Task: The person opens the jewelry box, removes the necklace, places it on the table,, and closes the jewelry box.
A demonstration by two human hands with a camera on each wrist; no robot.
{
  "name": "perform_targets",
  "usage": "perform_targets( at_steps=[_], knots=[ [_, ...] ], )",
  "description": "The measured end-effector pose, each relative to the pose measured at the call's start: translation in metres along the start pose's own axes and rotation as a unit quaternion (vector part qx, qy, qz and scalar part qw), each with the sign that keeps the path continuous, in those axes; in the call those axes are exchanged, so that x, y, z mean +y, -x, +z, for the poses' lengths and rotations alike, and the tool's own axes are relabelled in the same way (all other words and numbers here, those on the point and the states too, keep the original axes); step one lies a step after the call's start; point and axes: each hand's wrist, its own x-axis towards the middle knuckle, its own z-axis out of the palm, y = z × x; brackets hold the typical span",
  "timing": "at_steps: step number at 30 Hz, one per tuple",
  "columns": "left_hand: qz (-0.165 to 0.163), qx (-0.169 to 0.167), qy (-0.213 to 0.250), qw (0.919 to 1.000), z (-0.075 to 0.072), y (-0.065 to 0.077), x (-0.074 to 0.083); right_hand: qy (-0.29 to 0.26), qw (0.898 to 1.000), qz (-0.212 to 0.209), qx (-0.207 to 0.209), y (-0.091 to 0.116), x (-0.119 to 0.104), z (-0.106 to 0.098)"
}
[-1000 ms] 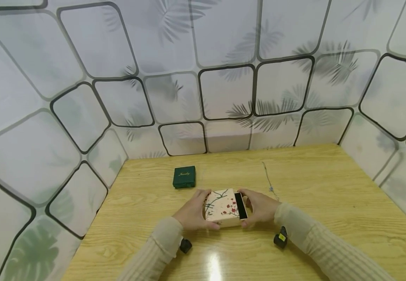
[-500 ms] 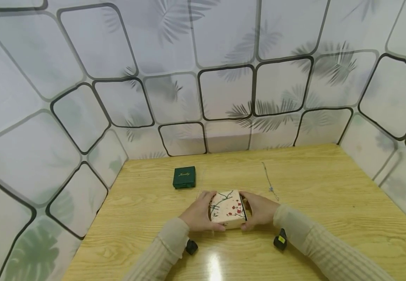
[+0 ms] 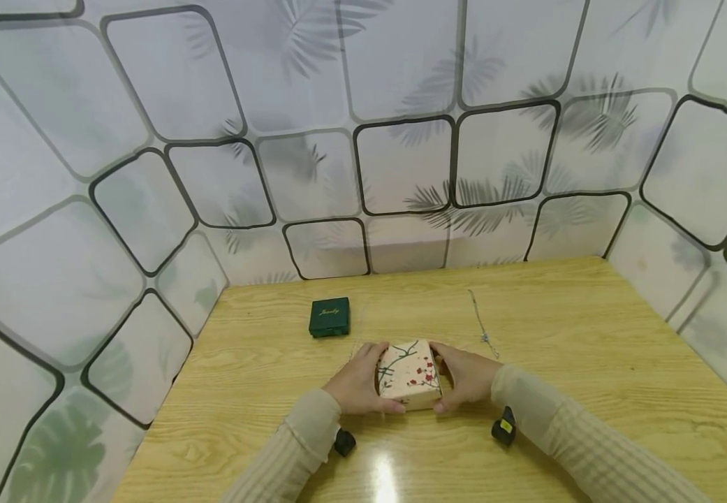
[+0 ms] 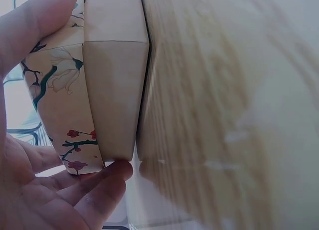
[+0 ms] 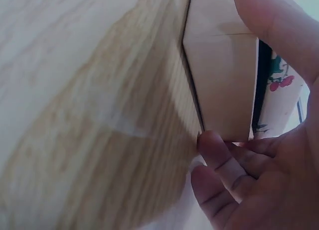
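Observation:
A cream gift box sits on the table between both hands. Its lid (image 3: pixel 408 367) has red blossoms and green branches and covers the plain cream base (image 4: pixel 114 90). My left hand (image 3: pixel 360 384) grips the lid at its left side, thumb in front and fingers behind, with fingertips reaching the base in the left wrist view. My right hand (image 3: pixel 468 377) holds the base's right side between thumb and fingers. In the right wrist view, a dark strip (image 5: pixel 261 85) shows between the base's edge and the lid. The box's inside is hidden.
A dark green jewelry box (image 3: pixel 329 318) stands behind and left on the wooden table (image 3: pixel 564 307). A thin silver chain (image 3: pixel 478 314) with a small blue pendant lies behind my right hand. Another faint thin chain (image 3: pixel 360 334) lies behind my left hand. Patterned curtains surround the table.
My left hand has moved right with the lid, covering the dark inside that showed at the right a second ago. My right hand has stayed nearly still.

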Motion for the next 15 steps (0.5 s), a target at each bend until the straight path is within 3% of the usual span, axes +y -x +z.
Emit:
perform_targets(
  at_steps=[15],
  knots=[
    [0.003, -0.006, -0.016, 0.9999, 0.0016, -0.0017, 0.0027, 0.01, 1.0, -0.022, -0.019, 0.0046, -0.0048, -0.0078]
  ],
)
